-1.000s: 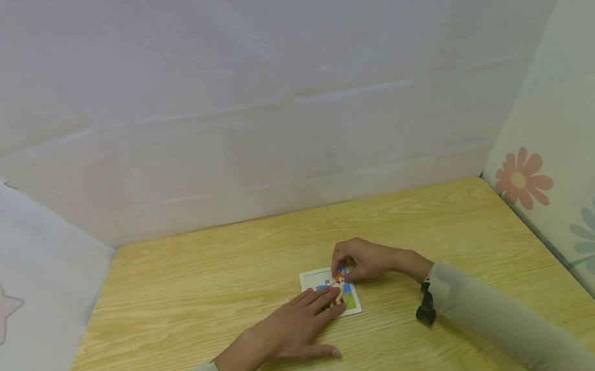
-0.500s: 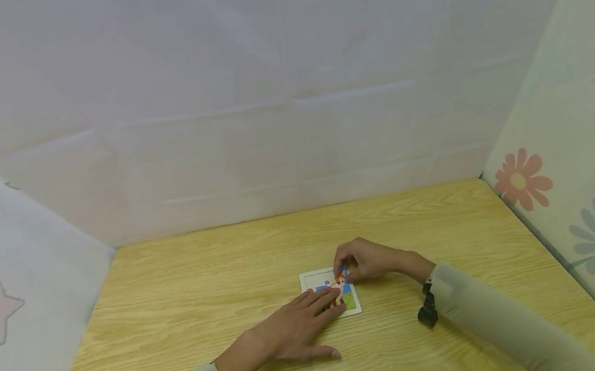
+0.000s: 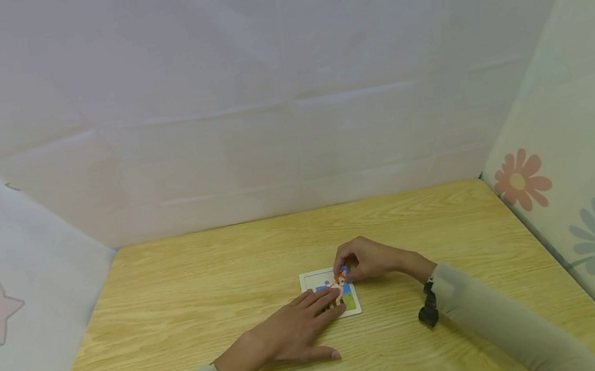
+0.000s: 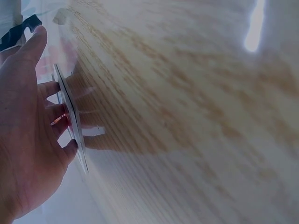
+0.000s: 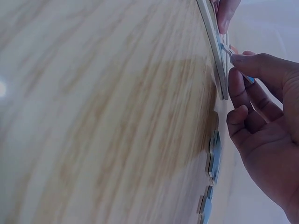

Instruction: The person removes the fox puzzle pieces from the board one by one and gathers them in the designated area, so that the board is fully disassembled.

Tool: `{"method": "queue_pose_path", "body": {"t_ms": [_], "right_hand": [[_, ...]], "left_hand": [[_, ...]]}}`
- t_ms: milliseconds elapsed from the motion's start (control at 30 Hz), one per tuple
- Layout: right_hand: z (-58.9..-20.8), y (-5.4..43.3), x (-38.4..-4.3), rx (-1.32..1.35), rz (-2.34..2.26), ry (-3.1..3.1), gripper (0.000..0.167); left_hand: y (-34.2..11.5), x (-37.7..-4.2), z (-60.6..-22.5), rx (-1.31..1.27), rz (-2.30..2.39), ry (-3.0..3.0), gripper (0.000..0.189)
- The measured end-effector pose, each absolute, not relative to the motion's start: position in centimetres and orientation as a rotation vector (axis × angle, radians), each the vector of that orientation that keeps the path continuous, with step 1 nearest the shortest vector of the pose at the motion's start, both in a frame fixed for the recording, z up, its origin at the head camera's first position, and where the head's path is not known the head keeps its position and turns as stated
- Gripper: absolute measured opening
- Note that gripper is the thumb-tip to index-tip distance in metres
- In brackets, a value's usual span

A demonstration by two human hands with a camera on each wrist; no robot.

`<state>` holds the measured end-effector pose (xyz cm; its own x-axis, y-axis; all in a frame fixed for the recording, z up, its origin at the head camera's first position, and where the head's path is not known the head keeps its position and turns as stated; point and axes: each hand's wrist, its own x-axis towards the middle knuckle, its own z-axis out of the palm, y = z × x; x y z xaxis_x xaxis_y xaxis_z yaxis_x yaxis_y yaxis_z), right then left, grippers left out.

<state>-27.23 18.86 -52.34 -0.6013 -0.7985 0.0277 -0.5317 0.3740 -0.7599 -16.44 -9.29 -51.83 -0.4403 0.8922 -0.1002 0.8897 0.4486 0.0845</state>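
Note:
A small picture jigsaw puzzle in a white frame (image 3: 303,280) lies on the wooden table. Across its lower left part rests my left hand (image 3: 295,330), fingers spread and straight, thumb on the table side; in the left wrist view its fingertips press on the puzzle board (image 4: 70,105). At the upper right corner, my right hand (image 3: 369,257) pinches a jigsaw piece (image 3: 341,278) with an orange-haired figure between thumb and fingers. The right wrist view has this piece (image 5: 227,49) tilted, its edge right at the board's surface. My left fingers hide part of the picture.
Loose light-blue jigsaw pieces (image 5: 215,158) lie on the table near my right hand, seen in the right wrist view. The wooden table (image 3: 200,274) is bordered by white cloth walls (image 3: 291,147) at the back and both sides.
My right hand has shifted very slightly to the right with the piece, and more of the figure's face shows. The left hand has stayed in place on the puzzle.

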Motion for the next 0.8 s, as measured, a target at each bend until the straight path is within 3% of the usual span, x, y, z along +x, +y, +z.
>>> {"method": "queue_pose_path", "body": {"t_ms": [800], "right_hand": [[-52.3, 22.7, -27.8, -1.032, -1.197, 2.245, 0.019]], "left_hand": [[-9.5, -16.4, -51.9, 1.603, 0.063, 2.539, 0.085]]}}
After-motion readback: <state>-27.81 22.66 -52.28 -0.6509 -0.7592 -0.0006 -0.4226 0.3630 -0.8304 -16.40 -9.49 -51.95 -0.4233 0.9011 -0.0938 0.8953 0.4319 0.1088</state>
